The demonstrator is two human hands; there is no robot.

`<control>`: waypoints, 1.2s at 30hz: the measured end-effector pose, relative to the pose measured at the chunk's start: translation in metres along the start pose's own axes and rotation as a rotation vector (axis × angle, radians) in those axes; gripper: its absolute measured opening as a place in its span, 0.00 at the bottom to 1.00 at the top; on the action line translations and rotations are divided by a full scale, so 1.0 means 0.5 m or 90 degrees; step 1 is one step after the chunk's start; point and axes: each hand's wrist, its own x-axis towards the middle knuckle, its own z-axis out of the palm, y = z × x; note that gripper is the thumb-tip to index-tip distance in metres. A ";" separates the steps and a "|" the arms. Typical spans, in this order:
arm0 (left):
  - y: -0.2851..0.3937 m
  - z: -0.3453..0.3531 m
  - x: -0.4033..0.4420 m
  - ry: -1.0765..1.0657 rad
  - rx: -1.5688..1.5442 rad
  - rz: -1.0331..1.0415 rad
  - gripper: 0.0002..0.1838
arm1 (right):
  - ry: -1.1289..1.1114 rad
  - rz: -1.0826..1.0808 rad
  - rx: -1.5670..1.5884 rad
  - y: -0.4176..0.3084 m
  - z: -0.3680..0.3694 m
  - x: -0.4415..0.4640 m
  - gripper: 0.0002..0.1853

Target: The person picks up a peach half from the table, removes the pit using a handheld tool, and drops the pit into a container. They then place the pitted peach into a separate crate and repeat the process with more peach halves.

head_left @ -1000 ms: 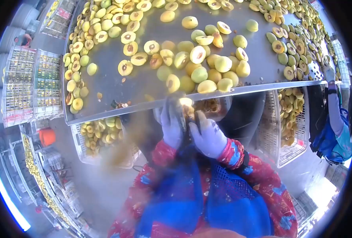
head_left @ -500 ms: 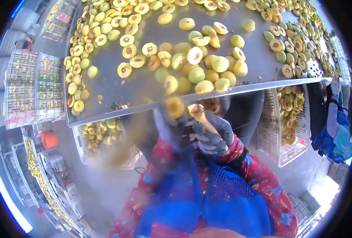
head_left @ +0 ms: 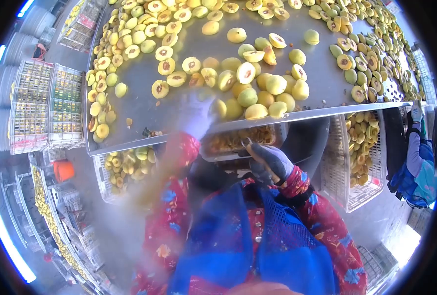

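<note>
My left hand [head_left: 197,115], in a pale glove, reaches over the near edge of the metal table [head_left: 144,105], beside a pile of yellow-green peaches [head_left: 248,97]. Motion blurs its fingers, so whether they grip any fruit cannot be made out. Below the table edge, my right hand [head_left: 272,164] in a grey and white glove is closed around a wooden-handled tool [head_left: 266,158] with a small curved metal tip pointing up and left. Several halved peaches [head_left: 191,65] lie cut side up near the left hand, some showing brown pits or hollows.
Beneath the table edge sits a tray of brownish scraps [head_left: 243,140]. White crates of peach halves stand left [head_left: 105,184] and right [head_left: 341,167]. Stacked crates [head_left: 44,108] and an orange bucket [head_left: 63,170] are farther left. A co-worker [head_left: 418,167] is at the far right.
My left hand has moved up and forward from below the edge to over the table; the half peach beside it there is gone. The tool's tip, earlier bearing a pale piece, now shows bare.
</note>
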 end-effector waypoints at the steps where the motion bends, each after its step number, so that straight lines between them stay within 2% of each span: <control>1: -0.005 0.003 0.014 -0.038 -0.106 0.007 0.26 | 0.003 -0.015 -0.034 -0.009 0.004 -0.013 0.19; 3: -0.014 0.002 0.024 -0.126 -0.314 0.018 0.27 | 0.006 -0.039 -0.095 -0.016 0.011 -0.039 0.18; 6: 0.002 0.005 0.002 -0.058 -0.446 -0.190 0.23 | 0.131 -0.158 -0.283 -0.008 0.030 -0.034 0.18; 7: 0.013 0.007 -0.003 0.084 -0.714 -0.155 0.20 | 0.127 -0.187 -0.327 -0.013 0.034 -0.038 0.14; 10: 0.062 -0.089 -0.041 -0.070 -0.995 -0.382 0.21 | 0.116 -0.426 -0.520 -0.007 0.054 -0.020 0.10; 11: 0.065 -0.092 -0.054 -0.117 -1.029 -0.424 0.23 | 0.104 -0.479 -0.600 -0.011 0.059 -0.014 0.12; 14: 0.089 -0.082 -0.093 -0.045 -1.144 -0.446 0.24 | 0.157 -0.551 -0.721 0.002 0.071 0.010 0.16; 16: 0.091 -0.082 -0.111 -0.033 -0.962 -0.299 0.31 | 0.173 -0.535 -0.746 0.002 0.079 0.012 0.17; 17: 0.100 -0.086 -0.113 -0.037 -0.995 -0.304 0.31 | 0.181 -0.534 -0.749 0.003 0.082 0.011 0.17; 19: 0.138 -0.118 -0.105 -0.039 -1.145 -0.455 0.30 | 0.200 -0.534 -0.758 0.005 0.088 0.007 0.16; 22: 0.148 -0.095 -0.105 0.006 -1.120 -0.379 0.25 | 0.208 -0.533 -0.751 0.010 0.091 0.008 0.14; 24: 0.136 -0.021 -0.133 0.143 -0.681 -0.158 0.21 | 0.178 -0.518 -0.717 0.015 0.087 0.014 0.13; 25: 0.136 -0.008 -0.140 0.135 -0.614 -0.168 0.22 | 0.181 -0.516 -0.712 0.017 0.088 0.014 0.12; 28: 0.146 0.035 -0.141 0.227 -0.545 -0.212 0.21 | 0.181 -0.521 -0.697 0.029 0.087 0.021 0.11; 30: 0.160 0.027 -0.137 0.158 -0.822 -0.380 0.20 | 0.175 -0.543 -0.688 0.030 0.085 0.029 0.11; 33: 0.169 0.024 -0.131 0.197 -0.745 -0.311 0.20 | 0.059 -0.101 -0.280 -0.018 0.100 -0.003 0.13; 36: 0.167 0.016 -0.122 0.210 -0.677 -0.217 0.20 | -0.119 0.014 0.009 -0.035 0.074 -0.011 0.15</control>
